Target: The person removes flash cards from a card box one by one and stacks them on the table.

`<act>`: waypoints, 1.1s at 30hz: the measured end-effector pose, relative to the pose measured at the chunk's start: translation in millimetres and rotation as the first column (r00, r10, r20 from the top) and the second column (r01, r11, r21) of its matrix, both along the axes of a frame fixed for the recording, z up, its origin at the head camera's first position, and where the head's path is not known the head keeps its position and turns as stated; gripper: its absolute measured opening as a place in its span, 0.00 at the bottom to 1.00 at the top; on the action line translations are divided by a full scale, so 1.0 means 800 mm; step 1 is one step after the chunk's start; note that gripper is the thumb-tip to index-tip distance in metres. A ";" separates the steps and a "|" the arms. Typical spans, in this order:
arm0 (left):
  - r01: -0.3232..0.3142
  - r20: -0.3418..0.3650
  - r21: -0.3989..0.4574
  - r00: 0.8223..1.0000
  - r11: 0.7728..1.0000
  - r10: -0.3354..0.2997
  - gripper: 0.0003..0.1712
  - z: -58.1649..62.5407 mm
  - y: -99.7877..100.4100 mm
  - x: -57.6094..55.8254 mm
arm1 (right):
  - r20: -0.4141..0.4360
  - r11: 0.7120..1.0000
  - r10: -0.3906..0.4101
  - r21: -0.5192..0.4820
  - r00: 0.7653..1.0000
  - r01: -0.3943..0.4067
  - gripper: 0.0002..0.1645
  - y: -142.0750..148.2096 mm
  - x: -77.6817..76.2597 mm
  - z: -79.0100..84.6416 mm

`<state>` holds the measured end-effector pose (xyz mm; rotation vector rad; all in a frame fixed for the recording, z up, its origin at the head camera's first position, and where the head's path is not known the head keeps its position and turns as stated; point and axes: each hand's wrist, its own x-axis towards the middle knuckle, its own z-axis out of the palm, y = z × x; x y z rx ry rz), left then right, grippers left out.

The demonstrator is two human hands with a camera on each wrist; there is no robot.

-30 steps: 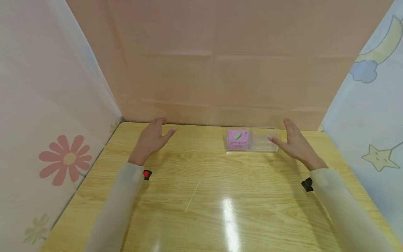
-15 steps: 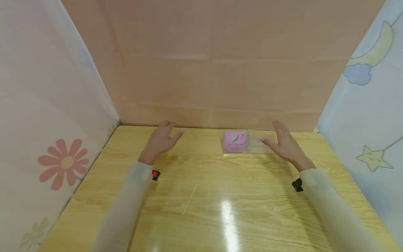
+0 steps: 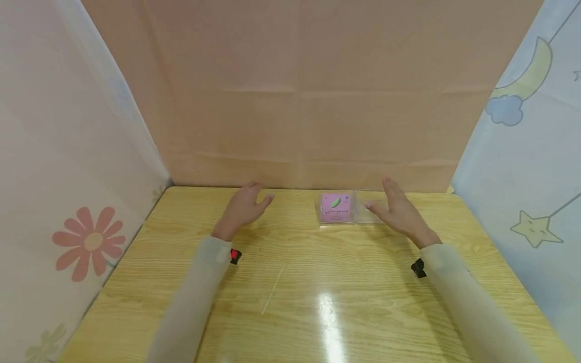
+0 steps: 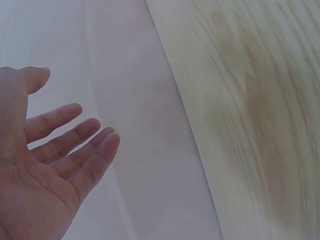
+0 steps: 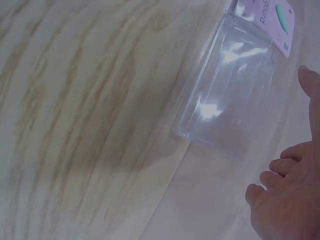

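Wooden table (image 3: 313,262) carries a clear case (image 5: 227,85), pink card (image 3: 336,207) in its left half, left hand (image 3: 242,206) loose and empty off to its left, right hand (image 3: 401,212) spread and empty by its right end: seemingly the reach, next calling for a grip.

In the head view, the clear rectangular plastic box (image 3: 360,216) is partly hidden by the right hand (image 3: 402,213) — left of it, lettering (image 3: 337,212) on the square pink card (image 3: 329,202) is blurred.

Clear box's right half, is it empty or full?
Empty: the right half shows only bare see-through plastic; the pink card is beside it.
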<state>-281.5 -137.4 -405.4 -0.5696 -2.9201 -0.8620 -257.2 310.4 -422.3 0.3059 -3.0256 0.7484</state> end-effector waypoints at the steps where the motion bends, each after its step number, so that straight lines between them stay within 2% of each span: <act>1: 0.005 0.001 -0.003 1.000 1.000 -0.005 0.36 -0.001 0.003 -0.001 | 0.001 1.000 0.002 0.005 1.000 -0.002 0.64 -0.002 -0.001 -0.001; 11: 0.045 -0.003 0.005 0.999 0.999 -0.045 0.33 -0.004 0.035 -0.014 | -0.034 0.999 0.019 0.028 0.999 -0.018 0.63 -0.016 -0.009 -0.002; 15: 0.063 0.010 -0.023 0.998 0.998 -0.062 0.34 -0.006 0.049 -0.018 | -0.043 0.999 0.015 0.035 0.999 -0.014 0.62 -0.017 -0.012 -0.007; 26: 0.130 -0.030 -0.065 0.991 0.989 -0.133 0.31 -0.016 0.083 -0.019 | -0.060 0.999 0.022 0.049 0.998 -0.019 0.57 -0.024 -0.013 -0.016; 33: 0.181 -0.026 -0.102 0.982 0.978 -0.185 0.29 -0.014 0.103 -0.016 | -0.055 0.996 0.021 0.088 0.998 -0.016 0.57 -0.027 -0.016 -0.019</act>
